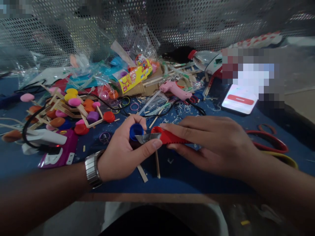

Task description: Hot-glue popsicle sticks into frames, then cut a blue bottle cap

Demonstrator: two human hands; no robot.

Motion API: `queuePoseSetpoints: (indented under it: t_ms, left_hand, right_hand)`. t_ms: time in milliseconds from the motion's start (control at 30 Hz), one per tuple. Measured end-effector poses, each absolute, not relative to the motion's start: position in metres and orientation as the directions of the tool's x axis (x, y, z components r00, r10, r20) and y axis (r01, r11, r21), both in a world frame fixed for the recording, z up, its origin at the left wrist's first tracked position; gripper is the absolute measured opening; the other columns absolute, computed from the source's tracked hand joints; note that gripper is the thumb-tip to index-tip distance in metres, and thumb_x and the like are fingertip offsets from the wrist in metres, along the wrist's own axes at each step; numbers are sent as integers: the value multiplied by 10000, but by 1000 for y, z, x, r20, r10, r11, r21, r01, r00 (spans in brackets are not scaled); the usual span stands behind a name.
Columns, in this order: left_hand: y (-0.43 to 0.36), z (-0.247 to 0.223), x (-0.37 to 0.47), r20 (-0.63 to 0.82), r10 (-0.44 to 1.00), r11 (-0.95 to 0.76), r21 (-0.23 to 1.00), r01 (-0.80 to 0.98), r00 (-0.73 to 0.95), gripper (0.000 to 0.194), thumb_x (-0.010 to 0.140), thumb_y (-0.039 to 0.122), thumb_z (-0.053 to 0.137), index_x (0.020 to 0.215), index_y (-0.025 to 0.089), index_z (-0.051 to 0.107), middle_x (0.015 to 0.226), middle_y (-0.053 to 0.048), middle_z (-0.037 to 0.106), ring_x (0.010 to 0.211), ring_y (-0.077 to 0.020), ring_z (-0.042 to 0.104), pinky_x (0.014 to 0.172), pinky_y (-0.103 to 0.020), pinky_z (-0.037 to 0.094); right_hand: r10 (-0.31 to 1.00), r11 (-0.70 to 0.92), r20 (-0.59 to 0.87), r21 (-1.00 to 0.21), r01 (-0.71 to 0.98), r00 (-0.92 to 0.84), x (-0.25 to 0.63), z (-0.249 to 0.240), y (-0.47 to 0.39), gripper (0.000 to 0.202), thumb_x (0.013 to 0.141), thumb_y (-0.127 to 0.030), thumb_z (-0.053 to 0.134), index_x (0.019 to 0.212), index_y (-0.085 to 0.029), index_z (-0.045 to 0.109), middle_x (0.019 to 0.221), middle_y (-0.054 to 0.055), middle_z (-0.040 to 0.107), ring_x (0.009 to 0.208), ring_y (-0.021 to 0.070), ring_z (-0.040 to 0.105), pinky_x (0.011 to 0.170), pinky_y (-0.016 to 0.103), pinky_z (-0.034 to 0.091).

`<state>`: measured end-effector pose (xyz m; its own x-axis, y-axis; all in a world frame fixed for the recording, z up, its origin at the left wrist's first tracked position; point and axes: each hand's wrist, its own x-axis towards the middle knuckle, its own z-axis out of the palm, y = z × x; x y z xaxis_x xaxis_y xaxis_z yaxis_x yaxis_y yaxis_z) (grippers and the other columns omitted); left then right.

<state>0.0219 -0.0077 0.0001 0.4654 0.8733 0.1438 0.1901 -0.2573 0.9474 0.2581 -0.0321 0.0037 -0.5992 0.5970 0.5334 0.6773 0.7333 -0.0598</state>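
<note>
My left hand (125, 149), with a metal watch at the wrist, is closed around a small blue cap (136, 132). Its thumb presses near a short metal blade (147, 137) that reaches to the cap's edge. My right hand (209, 141) grips the red handle (172, 136) from which the blade comes. Below the blade a thin wooden stick (157, 165) points toward the table's front edge; its upper end is hidden. A flat wooden strip (142, 173) lies on the blue table just left of it.
Stick pieces with colourful caps (73, 111) and a purple power strip (60, 149) are at the left. Behind lie a pink glue gun (176, 90), a yellow box (135, 76) and a bottle (206, 60). A lit phone (240, 98) and scissors handles (270, 139) are at the right.
</note>
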Motion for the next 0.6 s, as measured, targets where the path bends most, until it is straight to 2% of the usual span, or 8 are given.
queuePoseSetpoints:
  t_ms: [233, 367, 600]
  left_hand:
    - [-10, 0, 24, 301, 891, -396, 880, 261, 339, 370, 838, 412, 821, 894, 219, 511, 776, 36, 458, 629, -115, 373, 581, -268, 377]
    - [-11, 1, 24, 273, 905, -363, 895, 259, 325, 394, 824, 418, 837, 895, 222, 503, 775, 40, 452, 608, -109, 351, 557, -266, 364]
    - [-10, 2, 24, 216, 932, -287, 930, 228, 292, 509, 699, 425, 941, 877, 223, 509, 763, 53, 446, 569, -91, 341, 495, -249, 345]
  right_hand:
    - [587, 724, 559, -38, 689, -586, 258, 4, -33, 277, 1005, -269, 598, 1210, -143, 736, 879, 85, 795, 655, 190, 720, 577, 316, 542]
    - [592, 714, 567, -39, 699, -573, 257, 5, -33, 265, 1000, -259, 599, 1213, -174, 732, 897, 79, 806, 667, 188, 734, 579, 307, 546]
    - [589, 702, 579, -21, 712, -563, 256, 6, -34, 260, 1009, -268, 586, 1210, -175, 722, 875, 76, 805, 653, 193, 727, 569, 321, 544]
